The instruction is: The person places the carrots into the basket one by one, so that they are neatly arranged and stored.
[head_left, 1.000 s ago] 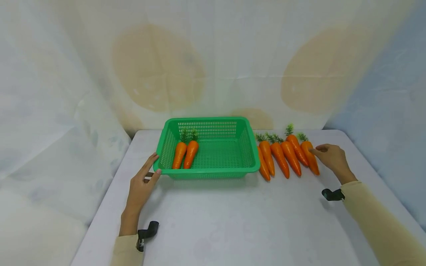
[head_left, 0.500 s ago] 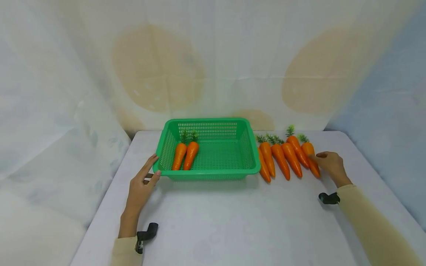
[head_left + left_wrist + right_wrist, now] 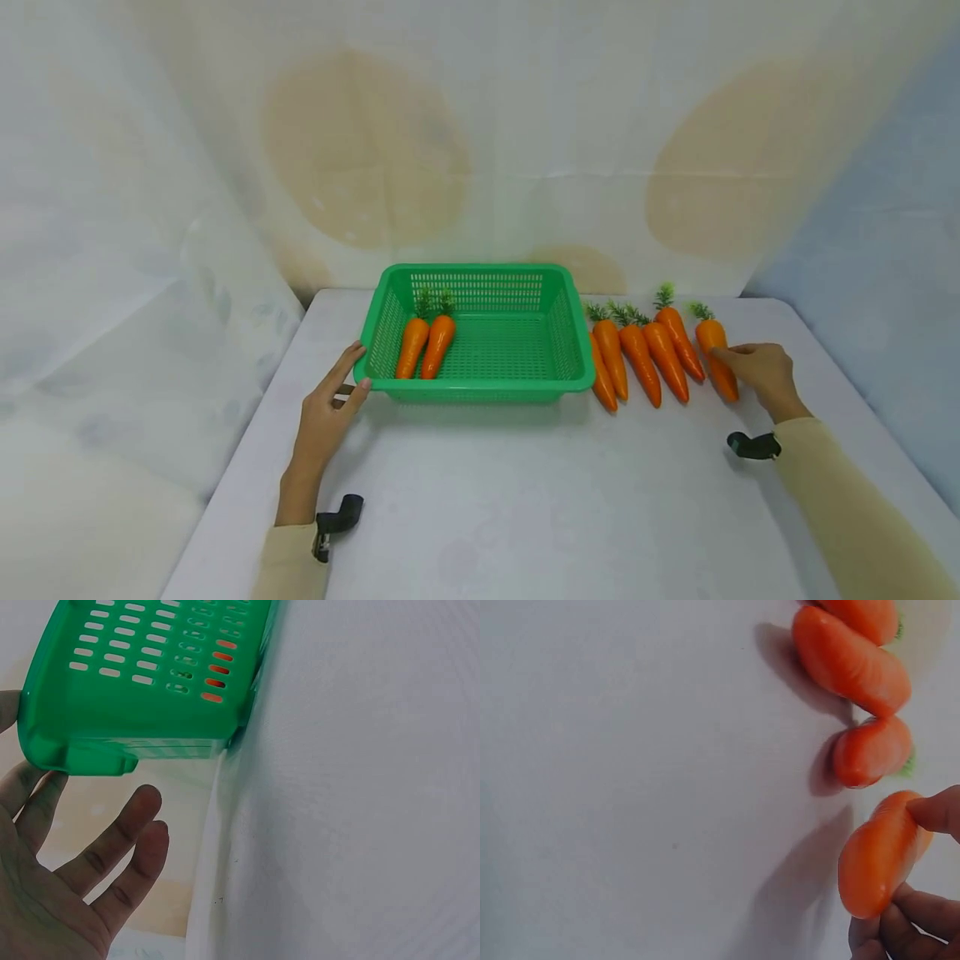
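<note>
The right hand's (image 3: 761,375) fingers (image 3: 907,922) and thumb (image 3: 939,811) are clamped on the rightmost carrot (image 3: 710,337), pinching it from opposite sides. The left hand's (image 3: 322,421) fingers are spread well apart, thumb and some fingertips touching the left end of the green basket's (image 3: 480,386) rim.

The held carrot is at the right end of a row on the bench (image 3: 525,500); five other carrots (image 3: 666,358) lie between it and the basket. Two more carrots (image 3: 412,348) lie side by side inside the basket, toward its left end.

The right wrist view shows the thumb and the fingers opposite it, where the head view gives mostly the back of the hand; only the head view shows the held carrot's leafy top. The left wrist view reveals two fingers clear of the basket, and orange through its slots.

The leftmost carrot of the row is partly hidden by the basket, and the right wrist view cuts off part of the row. Whether the held carrot touches the bench is hard to make out.
</note>
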The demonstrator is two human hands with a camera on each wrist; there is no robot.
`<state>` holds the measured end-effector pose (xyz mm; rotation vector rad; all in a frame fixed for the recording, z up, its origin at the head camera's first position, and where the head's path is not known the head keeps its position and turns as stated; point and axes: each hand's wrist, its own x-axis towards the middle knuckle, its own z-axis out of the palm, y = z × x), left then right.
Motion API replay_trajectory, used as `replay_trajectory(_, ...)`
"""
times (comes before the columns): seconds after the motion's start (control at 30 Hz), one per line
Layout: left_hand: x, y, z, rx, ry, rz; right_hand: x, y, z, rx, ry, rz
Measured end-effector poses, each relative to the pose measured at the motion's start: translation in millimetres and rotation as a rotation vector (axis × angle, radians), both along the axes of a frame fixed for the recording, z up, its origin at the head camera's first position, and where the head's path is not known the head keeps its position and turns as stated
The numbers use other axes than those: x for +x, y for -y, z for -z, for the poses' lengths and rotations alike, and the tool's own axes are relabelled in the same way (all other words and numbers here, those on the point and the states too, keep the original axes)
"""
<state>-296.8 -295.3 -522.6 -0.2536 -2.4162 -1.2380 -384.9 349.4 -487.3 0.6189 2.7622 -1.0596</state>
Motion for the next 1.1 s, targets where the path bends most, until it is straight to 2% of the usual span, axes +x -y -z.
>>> replay_trajectory(0.4,-1.7,-2.5,-7.1,0.026,0.007,0.013,11.2,14,-37.9,-0.039,-0.070,-0.014)
replay_trajectory(0.57,3.6,-3.0,-7.7,0.030,0.026,0.003,19.5,33,-48.1,-0.079,-0.083,-0.053)
replay_trajectory(0.8,7.1,-4.7,-10.4,0.045,0.016,-0.002,23.0,65,-67.5,-0.110,-0.114,-0.090)
replay_trajectory(0.97,7.8,-6.7,-6.8,0.054,0.025,-0.009,26.2,86,-80.9,-0.130,-0.137,-0.148)
replay_trajectory(1.1,8.2,-6.9,-2.0,0.058,0.037,-0.010,29.1,103,-84.2,-0.144,-0.144,-0.149)
